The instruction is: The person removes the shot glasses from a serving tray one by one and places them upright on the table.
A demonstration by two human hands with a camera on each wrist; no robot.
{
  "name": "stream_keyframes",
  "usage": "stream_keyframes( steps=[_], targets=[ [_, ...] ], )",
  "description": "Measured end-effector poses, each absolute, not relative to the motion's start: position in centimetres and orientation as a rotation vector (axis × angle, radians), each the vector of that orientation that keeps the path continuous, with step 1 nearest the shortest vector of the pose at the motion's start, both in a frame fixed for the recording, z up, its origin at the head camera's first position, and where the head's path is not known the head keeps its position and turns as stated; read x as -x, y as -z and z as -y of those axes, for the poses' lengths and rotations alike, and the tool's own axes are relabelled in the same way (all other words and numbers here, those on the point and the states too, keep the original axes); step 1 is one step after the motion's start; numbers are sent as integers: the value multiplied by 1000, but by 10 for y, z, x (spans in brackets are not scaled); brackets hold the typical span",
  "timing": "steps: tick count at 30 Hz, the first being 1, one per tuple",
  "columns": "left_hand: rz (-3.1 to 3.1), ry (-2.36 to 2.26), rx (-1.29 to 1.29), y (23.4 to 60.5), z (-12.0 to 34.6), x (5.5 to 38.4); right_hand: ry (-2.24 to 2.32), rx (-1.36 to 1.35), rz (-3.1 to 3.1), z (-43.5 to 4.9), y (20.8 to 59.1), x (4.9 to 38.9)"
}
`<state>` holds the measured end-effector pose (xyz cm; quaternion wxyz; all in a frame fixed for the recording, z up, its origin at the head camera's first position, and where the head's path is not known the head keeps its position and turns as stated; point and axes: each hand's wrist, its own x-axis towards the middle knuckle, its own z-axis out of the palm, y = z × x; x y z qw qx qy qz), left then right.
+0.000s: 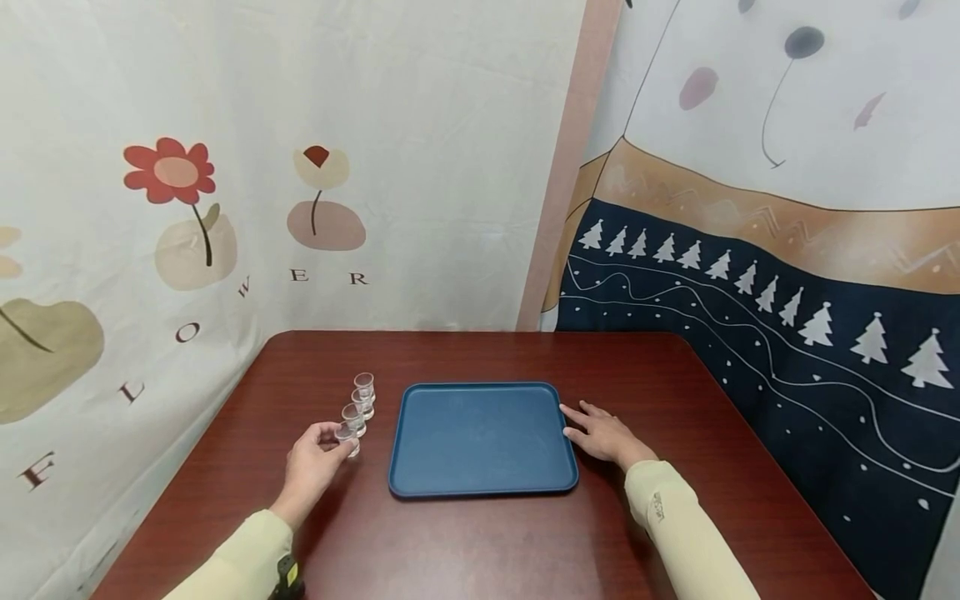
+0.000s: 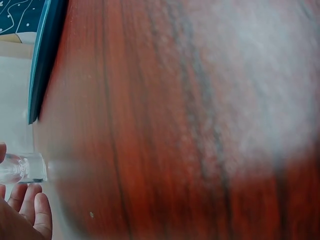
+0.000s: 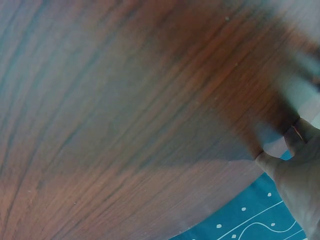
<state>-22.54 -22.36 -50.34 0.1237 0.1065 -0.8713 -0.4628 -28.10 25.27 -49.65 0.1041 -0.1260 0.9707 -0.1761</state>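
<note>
My left hand (image 1: pixel 309 468) pinches the nearest small clear shot glass (image 1: pixel 348 439) between thumb and fingers, left of the blue tray (image 1: pixel 483 442). In the left wrist view that shot glass (image 2: pixel 30 167) shows its thick base, with fingers (image 2: pixel 42 212) beside it. Behind it several similar glasses (image 1: pixel 363 385) stand upright in a slightly slanting line. At the tray's right edge lies my right hand (image 1: pixel 613 438), its fingers spread and fairly straight, fingertips at or very near the rim. The right wrist view catches only part of that hand (image 3: pixel 297 175), low over the tabletop.
Everything stands on a reddish-brown wooden table (image 1: pixel 465 550) with rounded far corners. Behind it hangs a pale flower-printed curtain (image 1: pixel 435 167). A dark blue cloth with white trees (image 1: pixel 750 350) hangs along the right side.
</note>
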Motion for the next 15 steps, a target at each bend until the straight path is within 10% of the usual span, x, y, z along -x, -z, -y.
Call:
stream_keyframes(
  steps=[15],
  targets=[
    [2569,1334,-280,506,228,229,524,357,-2859,-253,498,282]
  ],
)
